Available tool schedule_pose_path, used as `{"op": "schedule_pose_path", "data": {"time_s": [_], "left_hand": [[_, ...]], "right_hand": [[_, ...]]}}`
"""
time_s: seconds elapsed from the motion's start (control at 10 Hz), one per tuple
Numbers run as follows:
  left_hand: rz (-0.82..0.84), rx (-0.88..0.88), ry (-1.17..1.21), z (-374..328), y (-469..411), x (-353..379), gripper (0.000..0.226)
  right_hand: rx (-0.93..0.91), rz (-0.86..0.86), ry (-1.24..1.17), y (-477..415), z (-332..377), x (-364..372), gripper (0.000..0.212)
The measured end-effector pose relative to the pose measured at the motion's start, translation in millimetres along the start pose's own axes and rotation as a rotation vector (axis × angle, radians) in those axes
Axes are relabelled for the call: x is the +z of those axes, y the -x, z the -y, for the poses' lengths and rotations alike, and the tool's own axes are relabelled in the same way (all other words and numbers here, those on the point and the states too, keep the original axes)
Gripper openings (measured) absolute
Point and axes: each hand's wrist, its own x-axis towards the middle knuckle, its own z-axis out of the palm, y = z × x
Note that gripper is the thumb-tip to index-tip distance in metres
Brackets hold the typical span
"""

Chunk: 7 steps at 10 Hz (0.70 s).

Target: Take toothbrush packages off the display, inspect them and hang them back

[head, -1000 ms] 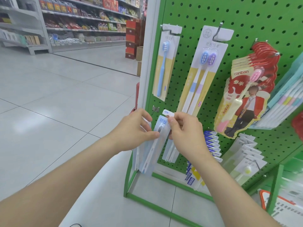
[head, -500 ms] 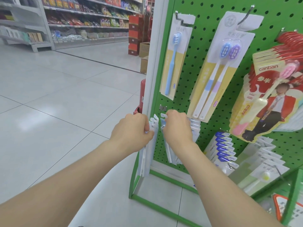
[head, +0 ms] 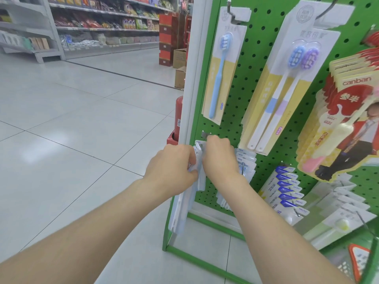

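Toothbrush packages [head: 180,212]: a slim white and clear bunch at the lower left corner of the green pegboard [head: 260,54]. Their hang tabs are up by the small metal hook [head: 205,133], and the bodies dangle down past the frame edge.

Left hand [head: 174,167] grips the bunch from the side, fingers curled round the edge and pressed together, thumb hidden. Right hand [head: 220,160] sits on top at the tabs, knuckles toward us and fingers curled. Its fingertips are hidden, so we judge a pinch on a tab rather than see one. We can't tell whether any tab hole is on the hook yet.

We read this step as rehanging. To do it well:
- We steady the bunch low with the left hand so it doesn't swing.
- We square up the tabs so the holes line up.
- We bring the hole to the hook tip with the right hand and slide it straight back along the wire.
- We let go only once the weight hangs from the hook.

The risk is a tab bending, or a pack slipping out and dropping to the tiled floor [head: 82,140].

Just beside the right hand hangs another white stack [head: 247,160], so we keep the knuckles off it. Above are a blue single-brush pack [head: 223,68] and a twin-brush pack [head: 287,89], well clear.
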Motion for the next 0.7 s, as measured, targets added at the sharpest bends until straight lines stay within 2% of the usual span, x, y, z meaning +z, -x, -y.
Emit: {"op": "schedule_pose_path", "data": {"time_s": [0.1, 0.2, 0.4, 0.6, 0.7], "left_hand": [[0.061, 0.043, 0.034, -1.6, -5.8, 1.3, 0.026], [0.096, 0.101, 0.048, -1.9, -13.8, 8.1, 0.042], [0.092, 0.149, 0.052, 0.1, -21.3, 16.4, 0.032], [0.121, 0.132, 0.051, -4.8, -17.7, 6.5, 0.037], [-0.069, -0.001, 0.077, -6.0, -13.3, 2.2, 0.028]], "right_hand": [[-0.02, 0.018, 0.031, 13.6, 2.9, -13.4, 0.03], [-0.026, 0.001, -0.004, 26.4, 2.4, -19.1, 0.019], [-0.09, -0.038, -0.107, 48.7, -2.3, -25.9, 0.043], [-0.157, -0.144, -0.191, 63.0, -9.6, -32.1, 0.036], [-0.122, -0.324, -0.489, 71.0, -12.6, -36.4, 0.032]]}}
